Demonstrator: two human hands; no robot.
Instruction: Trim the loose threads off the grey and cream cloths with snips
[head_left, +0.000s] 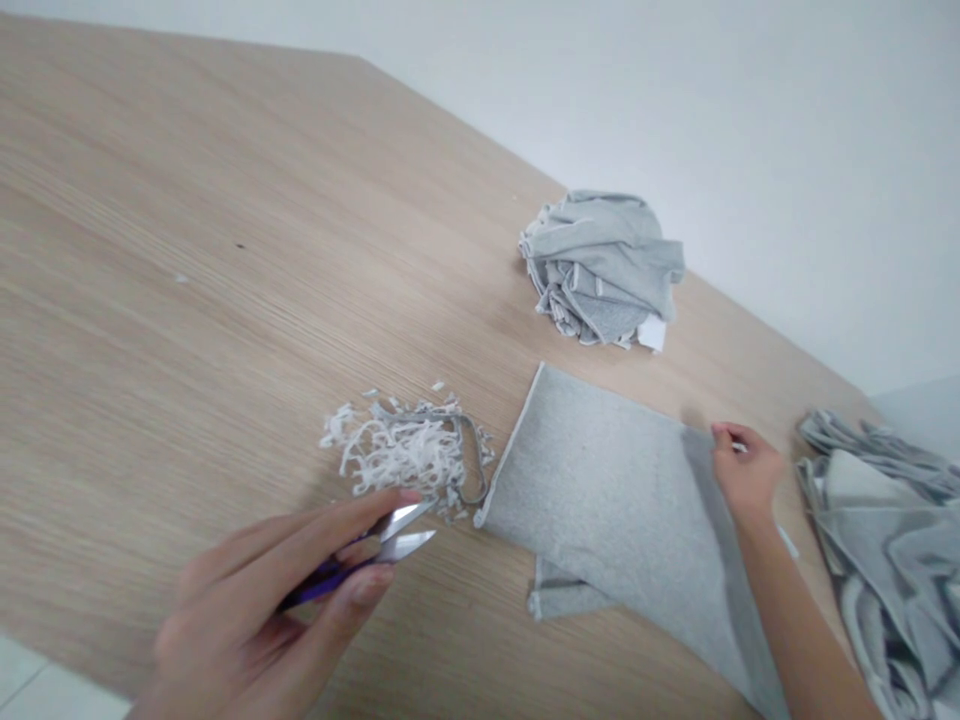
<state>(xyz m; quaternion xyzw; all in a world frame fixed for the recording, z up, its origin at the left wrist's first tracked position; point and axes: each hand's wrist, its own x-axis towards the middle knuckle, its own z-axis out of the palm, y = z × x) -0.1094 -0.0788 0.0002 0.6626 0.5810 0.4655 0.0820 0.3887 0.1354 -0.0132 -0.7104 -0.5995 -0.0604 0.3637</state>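
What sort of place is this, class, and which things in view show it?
Likely a small textile or sewing workroom: there are snips in the left hand, and scraps and a pile of grey cloths on the table.

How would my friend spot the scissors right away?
On the wooden table, find the pale scraps. Just below them in the picture, the left hand holds the scissors. Their shiny, spread blades and purple handle stand out from the scraps and grey cloth.

Heaped grey cloths (607, 265), thread scraps (409, 450) and snips (403, 546) suggest a small textile workshop.
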